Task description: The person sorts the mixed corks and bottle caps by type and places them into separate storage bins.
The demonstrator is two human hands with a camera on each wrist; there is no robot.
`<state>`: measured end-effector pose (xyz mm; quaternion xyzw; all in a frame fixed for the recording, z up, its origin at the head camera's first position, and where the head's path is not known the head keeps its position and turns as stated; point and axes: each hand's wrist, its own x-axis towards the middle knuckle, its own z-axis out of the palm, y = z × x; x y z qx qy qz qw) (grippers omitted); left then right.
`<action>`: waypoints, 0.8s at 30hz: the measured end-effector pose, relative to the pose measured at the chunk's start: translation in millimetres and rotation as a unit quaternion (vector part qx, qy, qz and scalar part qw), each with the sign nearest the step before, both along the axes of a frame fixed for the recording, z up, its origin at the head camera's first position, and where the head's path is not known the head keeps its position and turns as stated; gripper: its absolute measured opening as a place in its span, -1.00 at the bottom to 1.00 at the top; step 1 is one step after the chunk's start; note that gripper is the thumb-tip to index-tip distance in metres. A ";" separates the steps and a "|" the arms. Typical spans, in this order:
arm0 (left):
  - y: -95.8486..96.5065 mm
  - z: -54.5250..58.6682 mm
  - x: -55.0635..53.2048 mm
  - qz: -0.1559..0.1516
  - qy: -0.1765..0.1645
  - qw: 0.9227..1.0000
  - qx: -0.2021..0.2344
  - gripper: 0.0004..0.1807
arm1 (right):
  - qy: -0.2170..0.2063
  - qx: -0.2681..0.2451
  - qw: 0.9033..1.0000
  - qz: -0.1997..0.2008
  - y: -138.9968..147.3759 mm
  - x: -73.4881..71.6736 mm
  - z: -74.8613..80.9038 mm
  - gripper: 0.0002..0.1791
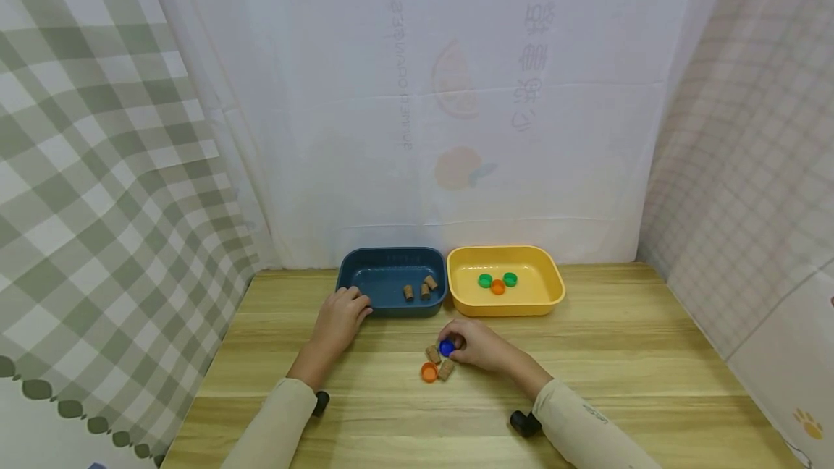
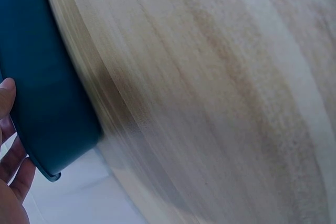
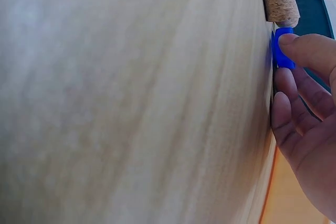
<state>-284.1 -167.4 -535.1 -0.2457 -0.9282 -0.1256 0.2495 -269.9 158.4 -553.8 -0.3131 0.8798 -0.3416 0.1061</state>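
My right hand (image 1: 478,344) pinches a blue bottle cap (image 1: 447,347) at the tabletop; the right wrist view shows the thumb on the blue cap (image 3: 284,48) and curled fingers below it. Close by lie two corks, one (image 1: 433,354) left of the cap and another (image 1: 446,369) below it, plus an orange bottle cap (image 1: 429,372). My left hand (image 1: 340,315) grips the near left corner of the dark blue tray (image 1: 391,312), with thumb and fingers at its rim in the left wrist view. Three corks (image 1: 425,291) lie in that tray, on its right side.
A yellow tray (image 1: 544,301) stands right beside the blue one, holding two green caps (image 1: 485,280) and an orange cap (image 1: 498,286). Behind the wooden table (image 1: 625,353) hangs a white cloth (image 1: 326,129); checked cloths flank both sides.
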 end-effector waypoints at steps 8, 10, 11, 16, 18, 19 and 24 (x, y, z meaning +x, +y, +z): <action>-0.2 -0.4 -0.7 0.000 0.005 1.000 -0.001 -0.94 | 0.004 -0.014 1.000 -0.023 2.8 5.0 5.0 -0.70; -0.2 -0.7 -1.0 0.001 0.006 1.000 -0.001 -0.94 | 0.002 -0.016 0.999 -0.029 3.7 6.8 10.0 -0.70; -0.2 -0.8 -1.1 0.001 0.006 1.000 -0.001 -0.94 | 0.003 -0.018 0.999 -0.031 4.3 7.7 12.8 -0.70; -0.2 -0.9 -1.7 0.002 -0.002 1.000 -0.002 -0.94 | 0.027 -0.021 0.999 -0.028 9.1 10.2 26.7 -0.72; -0.1 -0.8 -1.7 0.003 -0.004 1.000 -0.003 -0.95 | 0.041 -0.021 0.999 -0.024 11.9 10.1 31.0 -0.71; -0.1 -0.7 -1.7 0.003 -0.005 1.000 -0.002 -0.95 | 0.048 -0.023 0.998 -0.022 13.4 10.1 33.1 -0.71; -0.2 -1.1 -2.0 0.004 -0.008 1.000 -0.002 -0.95 | 0.072 -0.034 0.997 -0.015 21.6 7.8 42.2 -0.66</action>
